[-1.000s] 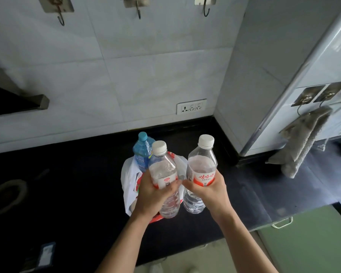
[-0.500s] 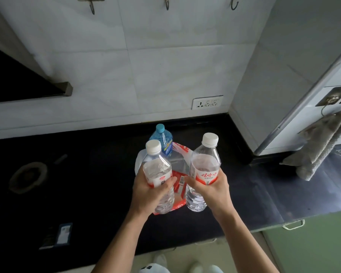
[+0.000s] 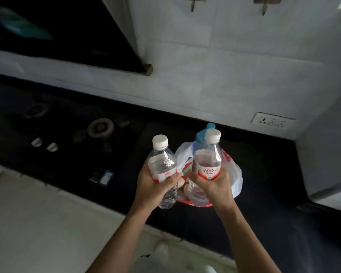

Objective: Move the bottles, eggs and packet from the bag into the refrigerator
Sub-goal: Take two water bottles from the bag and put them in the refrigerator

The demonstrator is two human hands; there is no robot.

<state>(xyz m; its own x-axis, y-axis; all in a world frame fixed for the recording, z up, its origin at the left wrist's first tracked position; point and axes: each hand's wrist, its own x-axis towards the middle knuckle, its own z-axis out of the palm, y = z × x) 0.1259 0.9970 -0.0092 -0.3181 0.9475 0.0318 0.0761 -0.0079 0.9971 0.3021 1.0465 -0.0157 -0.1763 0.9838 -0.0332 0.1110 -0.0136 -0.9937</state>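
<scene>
My left hand (image 3: pixel 156 191) grips a clear water bottle (image 3: pixel 162 164) with a white cap and a red-and-white label. My right hand (image 3: pixel 212 186) grips a second clear bottle (image 3: pixel 207 160) of the same kind. Both bottles are held upright, side by side, above the white-and-red plastic bag (image 3: pixel 233 174) on the black counter. A blue-capped bottle (image 3: pixel 204 133) stands in the bag, mostly hidden behind the right bottle. Pale rounded things, perhaps eggs (image 3: pixel 182 191), show in the bag between the bottles. No packet is visible.
The black counter (image 3: pixel 264 194) runs along a white tiled wall with a socket (image 3: pixel 273 121). A gas hob with burners (image 3: pixel 100 127) lies to the left, with a small dark card (image 3: pixel 102 176) near the counter's edge. The white refrigerator side (image 3: pixel 327 154) stands at right.
The view has swung to the left, so the hob now shows and the refrigerator sits at the right edge. Both hands still hold their bottles above the bag.
</scene>
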